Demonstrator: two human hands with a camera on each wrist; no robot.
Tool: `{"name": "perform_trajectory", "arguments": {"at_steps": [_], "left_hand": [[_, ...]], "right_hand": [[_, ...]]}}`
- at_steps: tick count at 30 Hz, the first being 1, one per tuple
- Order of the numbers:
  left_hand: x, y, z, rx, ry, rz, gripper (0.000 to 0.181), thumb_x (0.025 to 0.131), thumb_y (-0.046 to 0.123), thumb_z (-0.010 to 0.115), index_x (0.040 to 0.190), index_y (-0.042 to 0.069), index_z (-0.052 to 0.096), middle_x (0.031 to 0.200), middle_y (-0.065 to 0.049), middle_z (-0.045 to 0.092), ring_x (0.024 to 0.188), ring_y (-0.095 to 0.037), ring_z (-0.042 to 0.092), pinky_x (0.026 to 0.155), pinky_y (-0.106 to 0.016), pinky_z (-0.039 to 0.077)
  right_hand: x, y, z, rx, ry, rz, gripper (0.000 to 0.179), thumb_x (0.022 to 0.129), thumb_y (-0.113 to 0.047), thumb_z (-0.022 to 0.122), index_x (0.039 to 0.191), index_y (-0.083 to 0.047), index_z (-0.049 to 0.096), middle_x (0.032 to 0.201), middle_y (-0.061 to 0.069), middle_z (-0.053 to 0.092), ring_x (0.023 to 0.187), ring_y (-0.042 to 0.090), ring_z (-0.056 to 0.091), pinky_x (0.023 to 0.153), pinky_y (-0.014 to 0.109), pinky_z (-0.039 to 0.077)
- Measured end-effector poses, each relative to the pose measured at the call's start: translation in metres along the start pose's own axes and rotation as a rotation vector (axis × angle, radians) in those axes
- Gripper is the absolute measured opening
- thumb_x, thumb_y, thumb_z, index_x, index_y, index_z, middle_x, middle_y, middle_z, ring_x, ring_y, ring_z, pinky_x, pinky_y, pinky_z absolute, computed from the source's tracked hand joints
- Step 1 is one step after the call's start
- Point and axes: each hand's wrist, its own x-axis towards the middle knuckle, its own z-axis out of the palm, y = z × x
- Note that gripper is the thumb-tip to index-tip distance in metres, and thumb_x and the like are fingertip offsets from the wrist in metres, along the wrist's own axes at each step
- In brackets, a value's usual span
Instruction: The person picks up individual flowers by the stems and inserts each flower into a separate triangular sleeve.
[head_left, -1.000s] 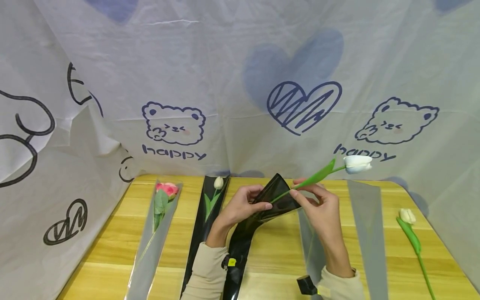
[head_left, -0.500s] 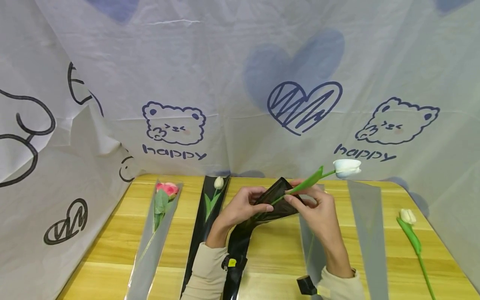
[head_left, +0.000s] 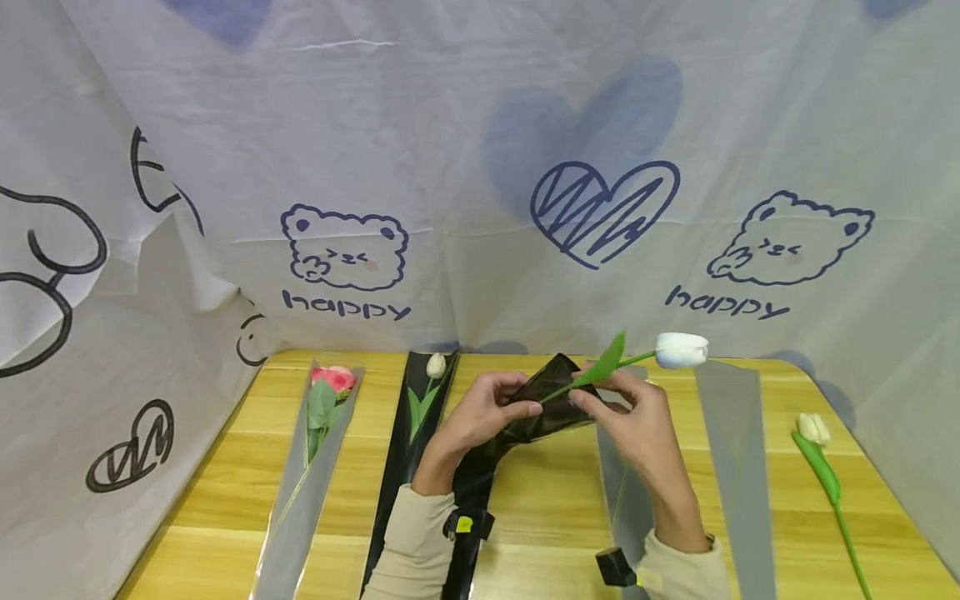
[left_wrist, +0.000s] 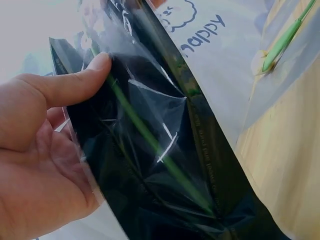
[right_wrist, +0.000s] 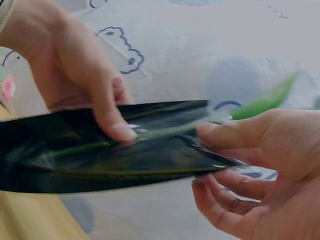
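Stem-first, the white tulip (head_left: pixel 604 364) slid toward the left hand (head_left: pixel 480 417), which pinched the black sleeve (head_left: pixel 534 428); right hand (head_left: pixel 636 411) pinched the stem (head_left: pixel 557 393) (insertion, apparently; next called for steady feeding).

1. the word "happy" (head_left: pixel 347 305) is standing in dark blue on the white cloth (head_left: pixel 480 83), just beneath the left bear drawing (head_left: pixel 345 247).
2. a second "happy" (head_left: pixel 727 302) is showing on the same cloth, beneath the right bear drawing (head_left: pixel 791 239).
3. in the left wrist view, one "happy" is slanting across the cloth.
4. small print (left_wrist: pixel 204 150) is running along the black wrapper (left_wrist: pixel 175 125), too faint for sure reading.
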Motion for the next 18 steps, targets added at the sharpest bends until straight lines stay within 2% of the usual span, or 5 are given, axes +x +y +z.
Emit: {"name": "perform_trajectory", "arguments": {"at_steps": [3, 6, 8, 12, 18], "left_hand": [[-0.001, -0.002, -0.003, -0.009, 0.031, -0.020, 0.013, 0.096, 0.002, 0.071, 0.105, -0.007, 0.069, 0.087, -0.011, 0.068, 0.075, -0.019, 0.064, 0.068, -0.029, 0.049], [-0.002, -0.003, -0.005, 0.002, 0.046, -0.037, 0.012, 0.096, 0.003, 0.071, 0.105, -0.006, 0.069, 0.086, -0.009, 0.067, 0.075, -0.017, 0.063, 0.069, -0.031, 0.049], [-0.002, -0.003, -0.005, 0.015, 0.047, -0.041, 0.013, 0.096, 0.004, 0.071, 0.106, -0.005, 0.070, 0.088, -0.010, 0.068, 0.077, -0.017, 0.064, 0.070, -0.032, 0.050], [-0.001, -0.002, -0.004, 0.020, 0.033, -0.043, 0.015, 0.096, 0.004, 0.072, 0.109, -0.004, 0.071, 0.092, -0.010, 0.070, 0.078, -0.016, 0.065, 0.072, -0.030, 0.050], [-0.002, -0.002, -0.002, 0.001, -0.010, -0.038, 0.013, 0.095, 0.001, 0.072, 0.107, -0.004, 0.070, 0.090, -0.006, 0.069, 0.076, -0.014, 0.063, 0.070, -0.026, 0.048]], "right_hand": [[0.000, -0.001, -0.006, 0.127, 0.101, -0.009, 0.026, 0.093, -0.005, 0.076, 0.117, 0.004, 0.071, 0.113, 0.008, 0.071, 0.103, 0.015, 0.067, 0.084, 0.022, 0.055], [0.001, -0.004, -0.012, 0.342, 0.223, -0.029, 0.024, 0.092, 0.006, 0.072, 0.115, 0.013, 0.068, 0.107, 0.009, 0.072, 0.092, 0.015, 0.069, 0.078, 0.024, 0.056], [0.002, -0.005, -0.014, 0.498, 0.268, -0.033, 0.021, 0.092, 0.011, 0.069, 0.112, 0.016, 0.067, 0.105, 0.012, 0.072, 0.087, 0.017, 0.069, 0.075, 0.026, 0.057], [0.002, -0.009, -0.016, 0.718, 0.298, 0.002, 0.012, 0.092, 0.014, 0.066, 0.104, 0.011, 0.070, 0.100, 0.013, 0.071, 0.085, 0.018, 0.070, 0.072, 0.026, 0.057], [0.002, -0.010, -0.015, 0.846, 0.321, -0.019, 0.015, 0.091, 0.020, 0.063, 0.095, 0.008, 0.072, 0.095, 0.013, 0.074, 0.082, 0.018, 0.070, 0.071, 0.027, 0.058]]}}
